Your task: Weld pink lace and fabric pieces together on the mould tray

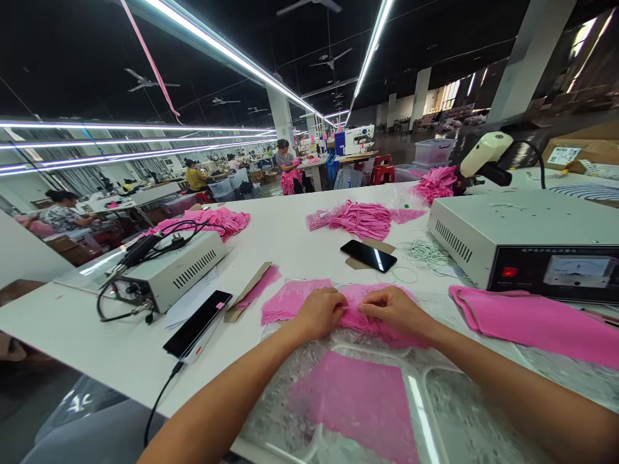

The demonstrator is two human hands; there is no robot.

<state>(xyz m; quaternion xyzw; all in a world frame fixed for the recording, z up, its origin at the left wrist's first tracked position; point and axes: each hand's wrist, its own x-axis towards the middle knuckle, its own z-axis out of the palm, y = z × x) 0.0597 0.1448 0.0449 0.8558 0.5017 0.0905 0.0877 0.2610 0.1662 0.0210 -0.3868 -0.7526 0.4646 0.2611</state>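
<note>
My left hand [319,312] is closed in a pinch at the edge of a thin pink fabric piece [358,293]. Close by on the right, my right hand [399,310] pinches the same pink fabric between thumb and fingers. A layered stack of pink fabric [285,301] lies just left of them. Nearer to me, a single sheer pink panel [370,403] lies flat on a clear plastic lid [425,412] with raised ridges. Thicker folded pink cloth [536,322] rests to the right of my right forearm.
A phone [368,255] and pink straps [365,219] lie beyond my hands. At left are another phone [198,322] with a cable and a grey box [174,267] with wires. A metered machine [527,238] stands at right. People [290,164] sit at sewing stations behind the white table [275,225].
</note>
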